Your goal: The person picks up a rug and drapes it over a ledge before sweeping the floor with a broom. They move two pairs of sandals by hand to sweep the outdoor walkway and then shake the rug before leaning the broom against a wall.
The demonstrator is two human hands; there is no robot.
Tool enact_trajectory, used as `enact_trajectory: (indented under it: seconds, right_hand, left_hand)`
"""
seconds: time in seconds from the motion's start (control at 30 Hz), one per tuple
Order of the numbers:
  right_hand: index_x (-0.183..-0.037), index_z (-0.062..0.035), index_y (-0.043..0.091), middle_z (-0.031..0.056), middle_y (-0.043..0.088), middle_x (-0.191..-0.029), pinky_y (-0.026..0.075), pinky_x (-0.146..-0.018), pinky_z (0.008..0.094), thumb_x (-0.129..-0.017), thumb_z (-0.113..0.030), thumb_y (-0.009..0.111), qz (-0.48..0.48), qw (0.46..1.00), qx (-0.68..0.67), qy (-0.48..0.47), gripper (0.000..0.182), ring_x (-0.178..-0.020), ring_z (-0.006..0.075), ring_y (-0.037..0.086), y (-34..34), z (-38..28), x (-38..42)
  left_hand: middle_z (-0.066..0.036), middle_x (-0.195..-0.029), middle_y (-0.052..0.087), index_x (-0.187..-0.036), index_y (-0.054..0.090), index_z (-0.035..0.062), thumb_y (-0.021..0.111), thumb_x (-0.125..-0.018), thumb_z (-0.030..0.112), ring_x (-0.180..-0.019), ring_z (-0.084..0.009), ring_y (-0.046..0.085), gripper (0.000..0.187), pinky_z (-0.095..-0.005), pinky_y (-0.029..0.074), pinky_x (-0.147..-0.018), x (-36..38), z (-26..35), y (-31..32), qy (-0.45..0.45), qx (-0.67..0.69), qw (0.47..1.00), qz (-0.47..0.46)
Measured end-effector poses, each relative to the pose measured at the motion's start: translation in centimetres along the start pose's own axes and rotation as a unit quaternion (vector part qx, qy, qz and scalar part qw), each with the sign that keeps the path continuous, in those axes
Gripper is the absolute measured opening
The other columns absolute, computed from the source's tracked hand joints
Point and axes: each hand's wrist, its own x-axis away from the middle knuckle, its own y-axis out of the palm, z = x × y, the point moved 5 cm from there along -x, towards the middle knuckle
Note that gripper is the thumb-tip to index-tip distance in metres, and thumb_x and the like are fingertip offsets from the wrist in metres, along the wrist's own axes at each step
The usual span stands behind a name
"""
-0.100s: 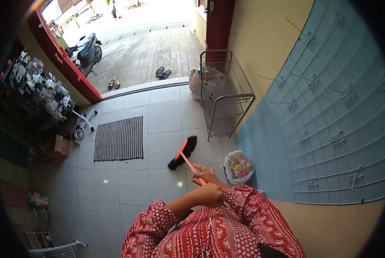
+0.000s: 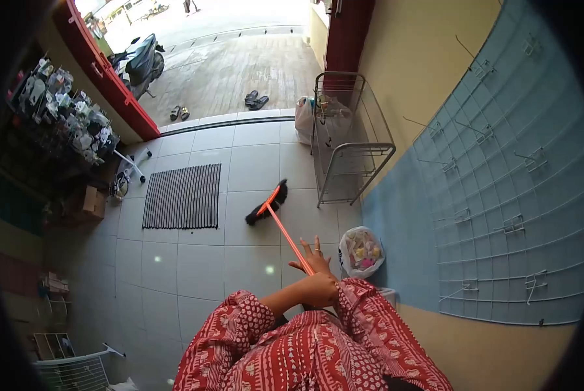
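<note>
A broom with black bristles (image 2: 281, 194) and an orange handle (image 2: 284, 230) reaches forward from my body, its head on the tiled floor. My left hand (image 2: 319, 290) is closed in a fist around the upper end of the handle. Just ahead of it, my right hand (image 2: 316, 259) lies against the handle with its fingers stretched and spread, a ring on one finger. Part of the handle is hidden by the hands.
A striped mat (image 2: 182, 197) lies left of the broom. To the right stand a metal rack (image 2: 360, 148) and a filled white bag (image 2: 345, 257), near a wire grid (image 2: 481, 254). Footwear (image 2: 256, 100) and a scooter (image 2: 142, 65) are beyond the doorway. A stand of small items (image 2: 76, 120) is left.
The broom head has moved forward and slightly left across the floor. My right hand's fingers have spread wider. The whole view has shifted a little.
</note>
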Motion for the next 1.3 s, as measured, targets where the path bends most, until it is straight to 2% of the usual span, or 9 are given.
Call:
enact_trajectory:
  seconds: [0.13, 0.17, 0.33, 0.47, 0.7, 0.87, 1.0, 1.13, 1.3]
  right_hand:
    - [-0.106, -0.0162, 0.060, 0.0125, 0.044, -0.133, 0.027, -0.098, 0.0561, -0.075, -0.046, 0.067, 0.138, 0.971, -0.015, -0.192, 0.044, -0.126, 0.0340, 0.037, 1.4, -6.2, 1.1]
    - [-0.091, -0.0126, 0.062, 0.0049, 0.060, -0.113, 0.025, -0.097, 0.0629, -0.073, -0.029, 0.073, 0.162, 0.933, -0.206, -0.245, 0.027, -0.119, 0.0273, 0.047, 0.1, -8.5, 2.2]
    - [-0.067, -0.0053, 0.049, 0.0059, 0.056, -0.069, 0.042, -0.089, 0.0463, -0.074, -0.013, 0.071, 0.114, 0.872, -0.282, -0.383, 0.024, -0.075, 0.0276, 0.060, -3.7, -21.7, 9.3]
    - [-0.059, -0.0039, 0.044, 0.0079, 0.043, -0.052, 0.050, -0.072, 0.0378, -0.076, -0.010, 0.068, 0.167, 0.861, -0.328, -0.352, 0.030, -0.050, 0.0258, 0.050, 1.2, -23.3, 13.9]
    - [-0.061, -0.0061, 0.045, 0.0067, 0.043, -0.053, 0.040, -0.085, 0.0393, -0.084, -0.029, 0.061, 0.079, 0.940, -0.191, -0.273, 0.036, -0.052, 0.0216, 0.048, 16.0, -14.4, 13.6]
    - [-0.083, -0.0107, 0.063, 0.0078, 0.062, -0.084, 0.037, -0.087, 0.0475, -0.082, -0.030, 0.063, 0.075, 0.942, -0.255, -0.206, 0.019, -0.086, 0.0238, 0.061, 18.7, -12.3, 12.5]
    - [-0.066, -0.0070, 0.054, 0.0058, 0.056, -0.069, 0.037, -0.092, 0.0432, -0.080, -0.027, 0.066, 0.209, 0.922, -0.173, -0.275, 0.027, -0.069, 0.0241, 0.061, 12.4, -19.8, 17.6]
    - [-0.053, -0.0071, 0.040, 0.0045, 0.042, -0.050, 0.044, -0.067, 0.0358, -0.075, -0.024, 0.071, 0.259, 0.870, -0.195, -0.372, 0.041, -0.047, 0.0210, 0.048, 8.9, -27.4, 26.3]
    - [-0.050, -0.0086, 0.036, 0.0055, 0.036, -0.045, 0.031, -0.037, 0.0318, -0.071, -0.022, 0.075, 0.263, 0.851, -0.255, -0.375, 0.046, -0.039, 0.0215, 0.040, 11.1, -28.9, 39.2]
  left_hand:
    - [-0.009, -0.050, 0.052, -0.061, 0.059, 0.0102, 0.062, -0.069, 0.018, -0.048, -0.0257, 0.054, 0.012, -0.0382, 0.041, -0.046, 3.7, 3.9, -6.4, 0.035, 0.041, 0.998, -0.011]
    - [-0.008, -0.049, 0.049, -0.062, 0.058, 0.0097, 0.062, -0.071, 0.018, -0.046, -0.0232, 0.053, 0.013, -0.0361, 0.039, -0.044, 5.0, 6.5, -9.1, 0.061, 0.042, 0.997, -0.017]
    - [-0.005, -0.044, 0.039, -0.058, 0.041, 0.0047, 0.055, -0.079, 0.011, -0.038, -0.0227, 0.045, 0.026, -0.0338, 0.034, -0.039, 12.5, 18.2, -19.7, 0.213, 0.214, 0.952, 0.044]
    - [-0.002, -0.047, 0.044, -0.069, 0.058, 0.0020, 0.062, -0.076, 0.006, -0.039, -0.0169, 0.046, 0.009, -0.0298, 0.034, -0.039, 16.7, 20.7, -20.4, 0.205, 0.268, 0.941, 0.023]
    - [-0.011, -0.049, 0.049, -0.066, 0.056, 0.0065, 0.058, -0.076, 0.009, -0.044, -0.0269, 0.051, 0.011, -0.0390, 0.038, -0.044, 19.9, 14.2, -6.2, 0.047, 0.135, 0.990, -0.011]
    - [-0.011, -0.057, 0.057, -0.064, 0.060, 0.0077, 0.061, -0.071, 0.021, -0.052, -0.0277, 0.058, 0.015, -0.0403, 0.046, -0.049, 21.2, 12.2, 3.3, 0.004, -0.038, 0.992, -0.123]
    - [-0.003, -0.047, 0.049, -0.061, 0.053, 0.0092, 0.062, -0.073, 0.016, -0.041, -0.0199, 0.048, 0.017, -0.0331, 0.036, -0.040, 23.8, 19.4, -2.6, 0.093, 0.059, 0.994, 0.002]
    - [0.003, -0.051, 0.044, -0.081, 0.059, 0.0036, 0.062, -0.078, 0.015, -0.040, -0.0106, 0.045, 0.012, -0.0269, 0.033, -0.037, 28.8, 30.7, -7.5, 0.267, 0.153, 0.951, -0.003]
    - [0.000, -0.053, 0.047, -0.061, 0.054, 0.0030, 0.057, -0.083, 0.019, -0.041, -0.0140, 0.047, 0.027, -0.0295, 0.034, -0.037, 33.5, 39.4, -6.9, 0.410, 0.257, 0.875, -0.025]
